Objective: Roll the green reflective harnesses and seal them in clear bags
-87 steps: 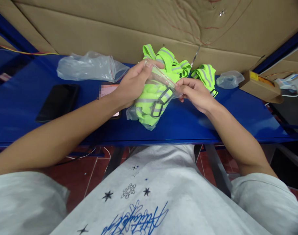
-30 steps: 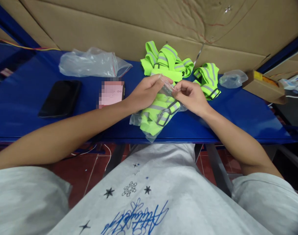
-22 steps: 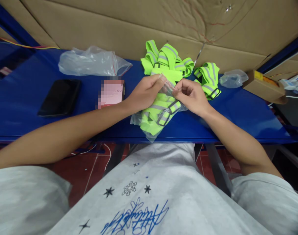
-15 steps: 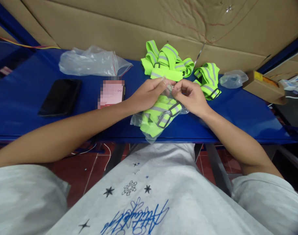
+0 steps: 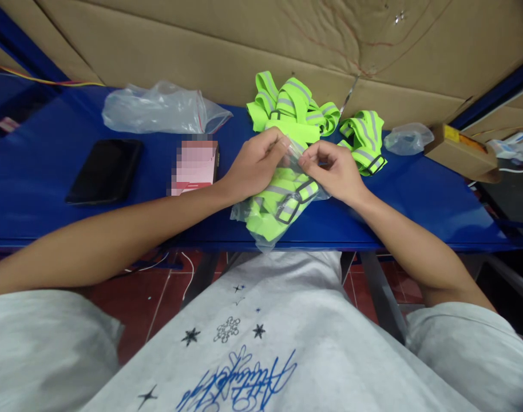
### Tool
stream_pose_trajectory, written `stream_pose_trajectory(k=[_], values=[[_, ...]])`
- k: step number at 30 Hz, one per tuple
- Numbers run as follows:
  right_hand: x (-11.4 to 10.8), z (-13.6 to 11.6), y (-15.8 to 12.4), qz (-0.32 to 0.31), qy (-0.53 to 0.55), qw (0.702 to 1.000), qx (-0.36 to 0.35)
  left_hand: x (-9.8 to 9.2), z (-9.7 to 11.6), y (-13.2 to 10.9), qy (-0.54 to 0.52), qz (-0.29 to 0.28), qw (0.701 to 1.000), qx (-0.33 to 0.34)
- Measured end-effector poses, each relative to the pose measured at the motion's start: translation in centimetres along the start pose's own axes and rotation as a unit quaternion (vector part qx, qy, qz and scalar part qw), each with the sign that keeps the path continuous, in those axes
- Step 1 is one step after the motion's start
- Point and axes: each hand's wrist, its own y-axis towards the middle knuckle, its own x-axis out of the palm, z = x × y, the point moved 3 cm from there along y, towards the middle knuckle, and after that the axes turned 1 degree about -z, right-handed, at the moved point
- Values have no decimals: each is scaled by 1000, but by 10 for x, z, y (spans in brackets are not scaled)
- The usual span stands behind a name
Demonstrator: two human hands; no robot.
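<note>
Clear plastic film bunches between two hands: the mouth of a zip bag (image 5: 293,154) that holds a folded neon-yellow reflective strap (image 5: 265,214) with black buckles (image 5: 298,197). The bag is at the near side of the blue desk (image 5: 420,200), its lower corner reaching the front edge.

At the bag's left side, the left hand (image 5: 258,164) has a narrow grip, thumb against index finger, with the film pinched between them. The right hand (image 5: 332,170), at the bag's right side, is nearly closed too; its thumb and index finger nip the mouth and its other fingers curl inward. How firmly either grip presses cannot be told.

Just behind the bag lies a heap of loose neon straps (image 5: 296,106), and behind it to the right a smaller strap bundle (image 5: 367,137). Farther right of the bag are a small clear pouch (image 5: 409,139) and a cardboard box (image 5: 461,155). Left of the bag sit a phone with a pink screen (image 5: 197,163), partly pixelated, a black phone (image 5: 105,170), and behind these a large crumpled plastic bag (image 5: 152,109).
</note>
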Motion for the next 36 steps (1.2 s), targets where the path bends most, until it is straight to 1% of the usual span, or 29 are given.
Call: stream_pose_trajectory(k=[7,9,13,15,20,25,28,32,36], values=[[-1,-5,-1,-4,-3,1000,-18,-1,3,0,6,-5,1000,30],[0,-4,-1,-5,-1,1000,-12,0,2,0,-13,-10,1000,17],[3,-1,-1,-10,6,999,31,3,0,0,-44,-14,999,-19],[4,-2,-1,-15,7,999,43,2,1,-1,-41,-25,999,-21],[5,-7,-3,-26,5,999,33,-1,9,-1,-32,-55,998,-6],[8,-4,-3,-25,30,998,48,0,4,-1,8,-44,999,-13],[9,-5,-2,-21,30,999,39,0,3,0,35,-36,999,-8],[9,-9,-2,-19,13,999,31,-1,10,-1,43,-32,999,7],[9,-13,-3,-15,-6,999,31,-1,18,-3,43,-31,999,5]])
